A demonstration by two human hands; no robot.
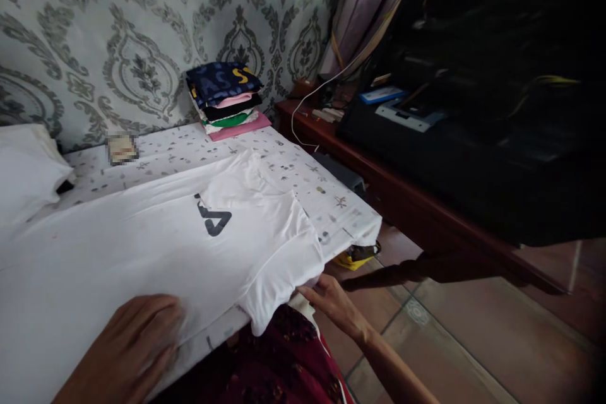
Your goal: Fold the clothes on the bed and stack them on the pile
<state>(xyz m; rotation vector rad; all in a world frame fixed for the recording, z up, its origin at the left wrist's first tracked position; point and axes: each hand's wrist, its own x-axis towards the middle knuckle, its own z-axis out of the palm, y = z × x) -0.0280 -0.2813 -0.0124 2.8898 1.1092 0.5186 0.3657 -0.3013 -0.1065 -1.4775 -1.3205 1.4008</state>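
Observation:
A white T-shirt point(156, 246) with a black print lies spread over the bed's near side, its sleeve draping past the edge. My left hand point(137, 341) rests palm down on the lower part of the shirt, fingers stretched and slightly blurred. At the bed's corner, my right hand point(334, 303) has thumb and fingers closed on the shirt's sleeve edge; the fingertips are partly hidden by the fabric.
A stack of folded clothes point(227, 101) stands against the patterned wall. White pillows point(28, 170) lie at left, near a small blurred-out item point(122, 149). A dark red wooden table point(402, 196) carrying a large black object point(497, 107) runs along the right, above a tiled floor point(454, 341).

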